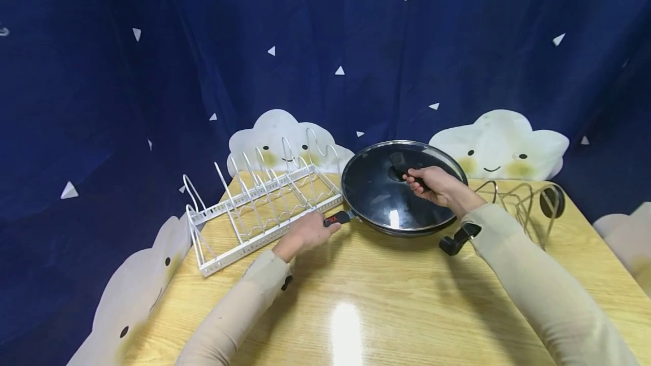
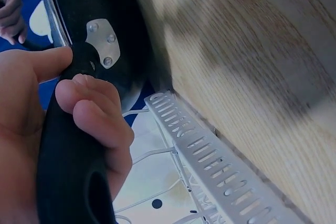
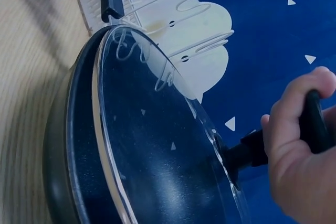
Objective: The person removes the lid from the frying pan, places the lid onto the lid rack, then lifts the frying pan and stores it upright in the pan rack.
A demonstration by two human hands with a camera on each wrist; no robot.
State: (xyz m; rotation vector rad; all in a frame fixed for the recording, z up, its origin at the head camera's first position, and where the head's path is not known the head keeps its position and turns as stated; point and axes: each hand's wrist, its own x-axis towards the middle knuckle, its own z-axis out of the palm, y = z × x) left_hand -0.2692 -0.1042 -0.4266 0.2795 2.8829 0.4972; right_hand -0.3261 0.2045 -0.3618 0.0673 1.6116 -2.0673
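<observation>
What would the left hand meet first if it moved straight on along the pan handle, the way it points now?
Probably the black pan itself: the left hand grips the pan handle, which runs straight to the pan's wall. The white rack lies just beside that line, though depth is unclear.

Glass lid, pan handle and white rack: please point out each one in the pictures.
glass lid [image 3: 157,150], right wrist view, on the clear glass.
pan handle [image 2: 68,171], left wrist view, on the black grip.
white rack [image 1: 254,208], head view, on its wire dividers.

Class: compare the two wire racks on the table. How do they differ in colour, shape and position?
The white rack is long, with upright looped dividers on a slotted base; the metal rack is shorter and bare wire. The white rack sits left of the pan, the metal rack right. Both stand empty on the wooden table.
</observation>
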